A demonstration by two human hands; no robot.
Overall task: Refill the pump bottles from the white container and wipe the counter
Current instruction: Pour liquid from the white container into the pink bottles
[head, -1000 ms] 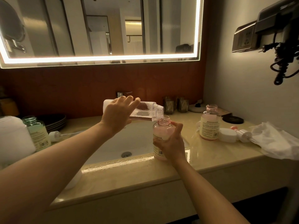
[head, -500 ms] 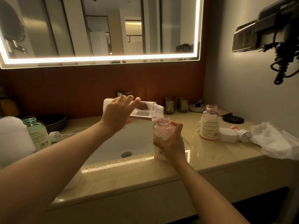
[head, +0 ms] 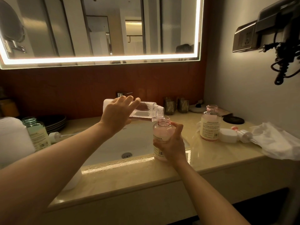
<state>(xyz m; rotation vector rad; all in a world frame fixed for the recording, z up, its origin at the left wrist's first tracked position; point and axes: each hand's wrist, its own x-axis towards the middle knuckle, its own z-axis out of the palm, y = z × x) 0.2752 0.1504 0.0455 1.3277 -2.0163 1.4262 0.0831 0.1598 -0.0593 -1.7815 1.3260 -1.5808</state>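
My left hand (head: pixel 119 113) grips a clear refill container (head: pixel 146 112) held almost level over the sink, its mouth at the open neck of a pink pump bottle (head: pixel 162 131). My right hand (head: pixel 172 145) holds that pink bottle upright on the counter's front edge by the sink. A thin stream of liquid runs from the container into the bottle. A second open pink bottle (head: pixel 210 123) stands on the counter (head: pixel 211 153) to the right. An open green bottle (head: pixel 36 133) stands at the left.
A white cap (head: pixel 228 135) and a pump head (head: pixel 243 134) lie beside a crumpled white cloth (head: pixel 276 141) at the right. Another pump head (head: pixel 56 137) lies left of the sink (head: pixel 123 143). Dark plates (head: pixel 54 122) are stacked at the back left. A hair dryer (head: pixel 279 39) hangs on the right wall.
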